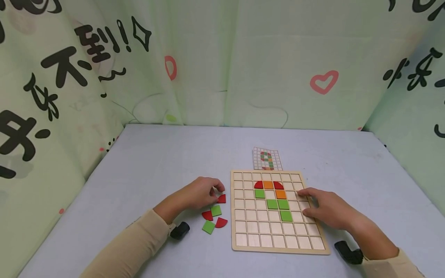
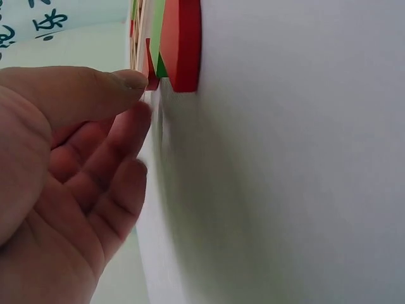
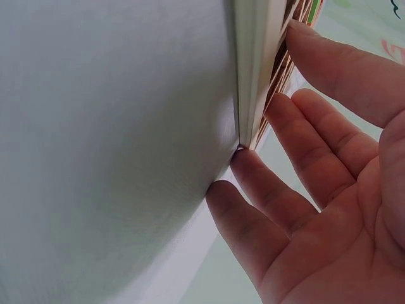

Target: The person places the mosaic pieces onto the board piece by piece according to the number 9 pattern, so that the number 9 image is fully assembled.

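My left hand [image 1: 199, 193] reaches over loose tiles left of the wooden grid board [image 1: 243, 242]. Its thumb and forefinger are bent close above a red tile [image 1: 221, 199]; in the left wrist view the thumb tip is right at that tile's edge. Nearby lie a green tile [image 1: 216, 210], another green tile [image 1: 208, 227] and two rounded red tiles, one of them a quarter-round tile [image 1: 221, 222]. My right hand [image 1: 332, 207] rests at the board's right edge, fingers extended, thumb over the grid. Red, orange and green tiles [image 1: 283, 204] sit in the board's upper and middle cells.
Behind the board lies a printed pattern card [image 1: 272, 159], its lower edge against the board. White cloth covers the table [image 1: 167, 154]. Printed curtains [image 1: 271, 58] enclose the back and sides. A black wrist device [image 1: 180, 231] is worn at each cuff.
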